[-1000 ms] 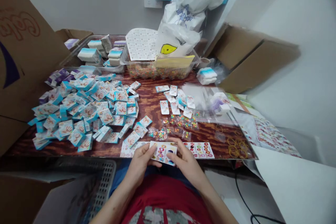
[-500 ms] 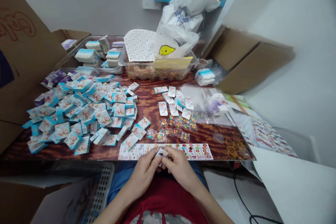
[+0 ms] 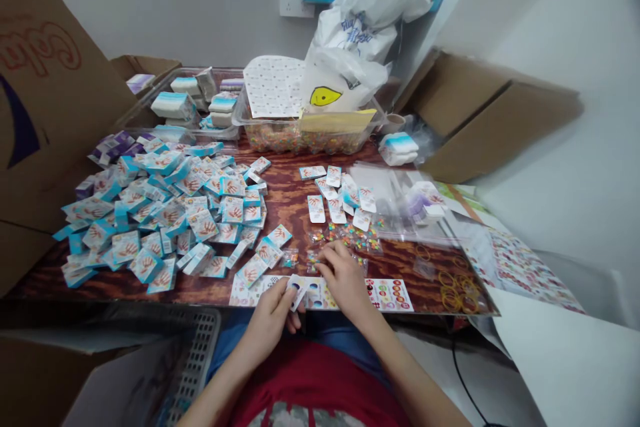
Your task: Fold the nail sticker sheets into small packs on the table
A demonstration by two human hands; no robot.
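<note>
My left hand [image 3: 270, 313] pinches a small white sticker piece [image 3: 297, 290] above a printed sticker sheet [image 3: 320, 295] at the table's front edge. My right hand [image 3: 344, 278] lies farther forward, its fingertips on or just over small clear bags of coloured beads [image 3: 320, 259]. Whether those fingers hold a bag is hidden. A second sticker sheet [image 3: 390, 295] lies to the right of that hand. Small white cards with a red hand print [image 3: 330, 197] lie beyond the bead bags. A big heap of blue-and-white packets [image 3: 160, 213] covers the table's left half.
A tub of coloured beads [image 3: 300, 137] and trays of stacked packets [image 3: 185, 103] stand at the back. Rubber bands [image 3: 455, 293] and a clear plastic bag [image 3: 395, 197] lie on the right. Cardboard flaps [image 3: 480, 120] and a grey basket [image 3: 200, 360] border the table.
My right hand has moved forward and right, away from my left, onto the bead bags. My left hand has dropped slightly, keeping the sticker piece.
</note>
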